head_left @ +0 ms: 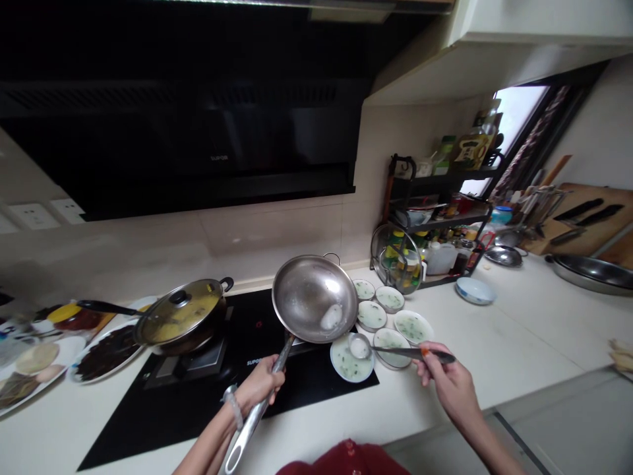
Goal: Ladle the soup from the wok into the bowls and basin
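My left hand (260, 384) is wrapped round the long metal handle of a steel wok (301, 290), which tilts over the right side of the black cooktop (198, 396). A small pale puddle of liquid lies low in the wok's right side. In my right hand (448, 376) is a ladle (403, 353), its bowl filled with whitish liquid and held over the nearest soup bowl (352, 371). That bowl holds pale soup with green bits. Several similar bowls, among them a round bowl (414, 327), stand close together to the right of the wok.
A lidded pan (185, 313) sits on the left burner, its handle pointing left. Beside it is a plate of dark food (106, 356). A spice rack (440, 218) and a glass lid (395, 257) stand behind the bowls. Farther right are a blue-white bowl (475, 290) and a frying pan (593, 272).
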### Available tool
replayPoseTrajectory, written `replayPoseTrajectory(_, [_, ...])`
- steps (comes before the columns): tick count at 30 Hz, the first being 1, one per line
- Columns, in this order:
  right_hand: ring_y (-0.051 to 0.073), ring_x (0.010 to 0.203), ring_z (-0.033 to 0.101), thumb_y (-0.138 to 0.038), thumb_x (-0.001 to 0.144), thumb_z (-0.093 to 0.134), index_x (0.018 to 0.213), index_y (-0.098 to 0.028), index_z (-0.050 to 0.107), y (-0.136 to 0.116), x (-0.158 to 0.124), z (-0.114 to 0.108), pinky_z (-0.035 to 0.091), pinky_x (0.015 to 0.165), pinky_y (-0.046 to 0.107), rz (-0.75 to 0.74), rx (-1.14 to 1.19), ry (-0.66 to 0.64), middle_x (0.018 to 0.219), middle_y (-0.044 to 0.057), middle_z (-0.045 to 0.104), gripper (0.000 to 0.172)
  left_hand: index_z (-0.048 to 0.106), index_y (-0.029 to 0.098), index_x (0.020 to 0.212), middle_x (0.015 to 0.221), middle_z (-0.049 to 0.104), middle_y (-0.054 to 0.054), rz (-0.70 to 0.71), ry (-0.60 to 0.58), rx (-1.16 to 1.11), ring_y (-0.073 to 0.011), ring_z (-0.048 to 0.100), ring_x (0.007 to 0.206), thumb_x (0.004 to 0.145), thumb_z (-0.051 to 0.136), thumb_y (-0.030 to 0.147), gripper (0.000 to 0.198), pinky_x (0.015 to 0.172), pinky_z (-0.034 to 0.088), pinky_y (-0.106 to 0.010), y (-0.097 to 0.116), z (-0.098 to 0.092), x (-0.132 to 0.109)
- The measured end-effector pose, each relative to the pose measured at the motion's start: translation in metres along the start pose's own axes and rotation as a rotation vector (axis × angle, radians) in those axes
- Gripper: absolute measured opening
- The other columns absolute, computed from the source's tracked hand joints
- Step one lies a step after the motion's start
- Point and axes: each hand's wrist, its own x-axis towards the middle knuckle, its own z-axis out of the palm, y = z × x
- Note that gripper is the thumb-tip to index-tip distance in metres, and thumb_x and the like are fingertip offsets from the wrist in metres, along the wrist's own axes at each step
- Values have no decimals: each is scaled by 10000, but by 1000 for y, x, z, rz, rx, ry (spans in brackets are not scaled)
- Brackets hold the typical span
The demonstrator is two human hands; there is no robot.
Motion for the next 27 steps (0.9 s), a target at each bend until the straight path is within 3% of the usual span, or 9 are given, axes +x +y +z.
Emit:
replayPoseTrajectory(4, [158,503,566,-347,864,496,990,-190,604,4,-18,2,496,491,265,-200,-198,-203,643,29,606,229,410,192,722,437,454,86,14,-7,9,-57,377,284,568,463,95,189,288,263,-160,-2,-1,1])
replayPoseTrajectory(7, [182,674,619,-263,857,500,1029,-207,629,5,-25,2,511,573,267,-393,-299,-333,809,78,644,222,409,193,722,443,453,87,22,-9,6,-55,376,281,571,466,93,189,293,266,-162,-4,-1,1])
replayPoseTrajectory(9, [184,689,622,-250,848,510,1031,-212,635,3,-25,0,512,598,272,-436,-318,-332,811,77,647,225,408,194,719,444,451,89,25,-13,-1,-53,371,280,572,469,92,189,296,268,-162,-5,-1,2])
replayPoseTrajectory(14, [144,433,530,-372,840,536,950,-193,600,-1,-14,-4,471,457,260,-119,-135,-64,561,0,585,220,409,193,712,437,449,90,20,-10,-1,-50,369,278,578,477,90,182,293,269,-155,-5,-2,2])
replayPoseTrajectory(19, [176,471,562,-465,717,659,912,-186,566,-1,4,9,460,429,279,169,211,195,561,20,626,353,417,190,721,424,449,93,11,-9,-9,-50,370,268,581,493,86,191,280,258,-145,-6,-3,3])
replayPoseTrajectory(22, [191,502,584,-460,713,658,913,-196,569,3,18,30,503,518,325,123,226,190,555,7,618,343,417,188,713,426,454,91,20,-14,-7,-47,374,271,590,503,87,181,283,264,-143,-7,-3,3])
replayPoseTrajectory(27, [186,504,578,-447,793,555,937,-198,588,22,43,68,516,631,364,-35,52,39,552,-9,594,290,417,189,717,423,449,92,15,-10,13,-52,377,272,597,485,78,177,284,273,-149,-6,-3,3])
